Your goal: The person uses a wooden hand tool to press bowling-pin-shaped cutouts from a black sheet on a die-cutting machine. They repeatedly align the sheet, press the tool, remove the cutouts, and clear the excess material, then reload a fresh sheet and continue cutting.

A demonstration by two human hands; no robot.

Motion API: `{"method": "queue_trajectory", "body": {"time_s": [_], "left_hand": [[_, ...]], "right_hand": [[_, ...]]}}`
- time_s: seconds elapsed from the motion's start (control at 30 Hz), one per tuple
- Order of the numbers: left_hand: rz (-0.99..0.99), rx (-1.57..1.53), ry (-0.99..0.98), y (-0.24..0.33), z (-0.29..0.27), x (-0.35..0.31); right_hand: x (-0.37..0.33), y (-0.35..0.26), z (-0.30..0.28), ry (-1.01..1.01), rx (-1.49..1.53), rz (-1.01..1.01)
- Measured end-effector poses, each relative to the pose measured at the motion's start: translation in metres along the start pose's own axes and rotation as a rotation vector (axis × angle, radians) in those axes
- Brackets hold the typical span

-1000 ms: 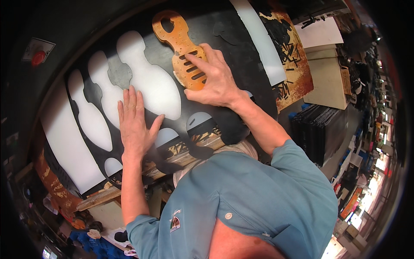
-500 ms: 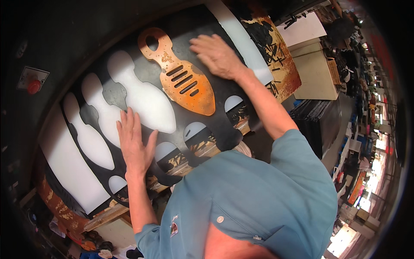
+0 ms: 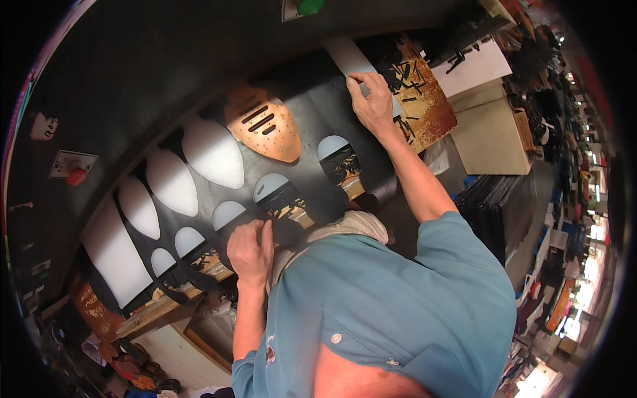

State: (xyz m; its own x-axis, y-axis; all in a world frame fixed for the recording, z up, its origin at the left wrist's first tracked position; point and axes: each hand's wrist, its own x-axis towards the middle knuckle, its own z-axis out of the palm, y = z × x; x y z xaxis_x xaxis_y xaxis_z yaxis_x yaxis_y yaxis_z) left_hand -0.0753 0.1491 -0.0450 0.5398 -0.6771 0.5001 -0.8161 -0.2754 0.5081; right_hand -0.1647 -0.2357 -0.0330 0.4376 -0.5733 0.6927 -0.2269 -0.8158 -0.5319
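A black sheet (image 3: 302, 109) lies across the work surface, with white showing through its shoe-sole-like cut-outs (image 3: 212, 156) and through the half-round notches along its near edge. On the sheet sits an orange slotted sole-shaped plate (image 3: 269, 136), its far end in the shade under a dark overhanging machine part. My left hand (image 3: 250, 253) is closed at the sheet's near edge, fingers curled over the black material between notches. At the sheet's right side, my right hand (image 3: 371, 103) is bent, thumb and fingertips drawn together over the white strip; what they hold is hidden.
The dark machine part (image 3: 179, 66) overhangs the far side, bearing a red button (image 3: 76, 176) and a green one (image 3: 310, 5). Black scraps lie on a rusty board (image 3: 431, 99) at the right. Stacked black sheets (image 3: 488, 199) stand beyond it; a wooden edge (image 3: 156, 312) runs near left.
My left hand has drawn back toward me and curled from spread fingers. The right has moved right to the sheet's edge and bent. The machine part now covers the far ends of the cut-outs.
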Motion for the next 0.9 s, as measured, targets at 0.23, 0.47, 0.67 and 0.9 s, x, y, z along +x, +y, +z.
{"method": "queue_trajectory", "body": {"time_s": [0.23, 0.47, 0.67, 0.9], "left_hand": [[-0.014, 0.068, 0.024, 0.002, -0.006, -0.005], [-0.092, 0.044, 0.095, 0.004, -0.002, -0.008], [-0.163, 0.086, 0.071, 0.004, -0.002, -0.005], [-0.228, 0.090, 0.039, 0.006, 0.000, -0.006]], "right_hand": [[0.058, -0.089, -0.022, 0.109, 0.309, -0.268], [-0.044, -0.067, -0.063, -0.072, 0.242, -0.112], [-0.119, -0.049, -0.049, -0.064, 0.054, -0.260], [-0.119, -0.048, -0.055, -0.211, 0.030, -0.384]]}}
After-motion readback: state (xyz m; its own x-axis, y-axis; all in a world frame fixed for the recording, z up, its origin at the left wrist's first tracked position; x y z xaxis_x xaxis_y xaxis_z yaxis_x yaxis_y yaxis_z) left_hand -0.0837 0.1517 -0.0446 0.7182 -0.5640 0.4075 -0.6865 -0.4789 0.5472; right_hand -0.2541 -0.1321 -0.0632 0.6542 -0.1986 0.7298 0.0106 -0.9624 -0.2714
